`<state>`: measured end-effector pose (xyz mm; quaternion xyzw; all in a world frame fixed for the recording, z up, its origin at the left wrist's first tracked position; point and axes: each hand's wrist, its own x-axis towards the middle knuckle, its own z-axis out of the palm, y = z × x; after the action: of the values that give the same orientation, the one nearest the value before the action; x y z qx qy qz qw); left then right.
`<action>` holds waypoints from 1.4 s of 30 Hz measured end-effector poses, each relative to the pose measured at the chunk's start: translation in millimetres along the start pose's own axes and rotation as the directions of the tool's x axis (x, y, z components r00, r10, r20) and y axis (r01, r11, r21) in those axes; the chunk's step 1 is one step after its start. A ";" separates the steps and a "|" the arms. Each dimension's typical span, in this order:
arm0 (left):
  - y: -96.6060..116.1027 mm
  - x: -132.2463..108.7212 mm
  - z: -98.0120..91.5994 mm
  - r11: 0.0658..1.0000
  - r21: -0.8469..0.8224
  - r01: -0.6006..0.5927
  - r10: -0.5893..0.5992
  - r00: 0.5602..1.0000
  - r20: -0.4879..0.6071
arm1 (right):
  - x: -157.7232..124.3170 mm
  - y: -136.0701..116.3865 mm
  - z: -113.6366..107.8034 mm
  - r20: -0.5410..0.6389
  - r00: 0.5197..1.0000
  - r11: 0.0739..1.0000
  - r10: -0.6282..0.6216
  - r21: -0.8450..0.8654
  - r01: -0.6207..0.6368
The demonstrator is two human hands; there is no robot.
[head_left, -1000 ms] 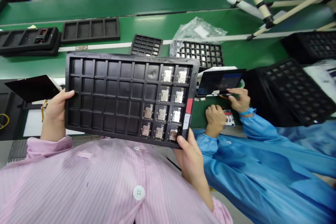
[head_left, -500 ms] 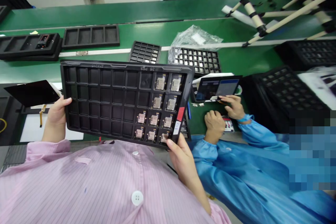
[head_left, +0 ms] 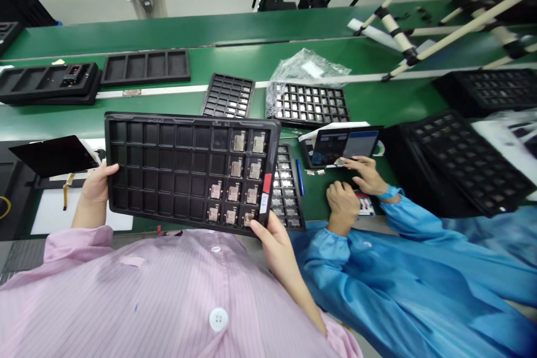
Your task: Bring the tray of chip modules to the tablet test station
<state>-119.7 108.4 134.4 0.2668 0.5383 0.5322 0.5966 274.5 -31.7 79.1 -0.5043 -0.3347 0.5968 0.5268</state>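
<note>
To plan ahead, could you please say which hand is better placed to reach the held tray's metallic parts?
Likely the right hand, beside the metallic parts; the left hand grips the opposite end of the tray.

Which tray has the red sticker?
The tray held between left hand and right hand: its red sticker sits near the right hand, above a white label. No red sticker shows on the other trays.
</note>
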 end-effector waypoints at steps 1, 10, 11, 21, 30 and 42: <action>-2.3 3.1 -2.8 1.000 -0.006 0.014 -0.014 1.000 0.004 | 1.2 -1.5 2.3 0.004 1.000 1.000 0.003 -0.012 -0.003; -23.2 24.3 -17.8 0.994 0.006 0.111 -0.111 0.994 0.000 | 8.2 7.0 9.2 -0.018 0.998 0.998 0.054 0.027 -0.053; -26.5 26.4 -21.1 0.993 0.013 0.121 -0.121 0.993 -0.007 | 9.2 13.2 7.2 -0.019 0.997 0.995 0.079 0.060 -0.078; -91.4 45.3 -78.3 0.937 0.076 0.342 -0.316 0.919 -0.237 | -20.8 135.1 -72.7 -0.335 0.698 0.769 0.633 0.381 -0.513; -128.5 50.5 -85.2 0.916 0.193 0.352 -0.297 0.918 -0.264 | 30.6 194.1 -116.7 -0.534 0.575 0.766 0.620 0.572 -0.295; -125.6 49.4 -77.3 0.566 0.806 0.176 0.145 0.940 -0.307 | 32.6 211.2 -119.6 -0.594 0.538 0.770 0.598 0.611 -0.182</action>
<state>-154.9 97.7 -16.8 0.4129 0.8203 0.2517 0.3054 329.3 -62.6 -157.5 -0.6229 0.2045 0.4949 0.5703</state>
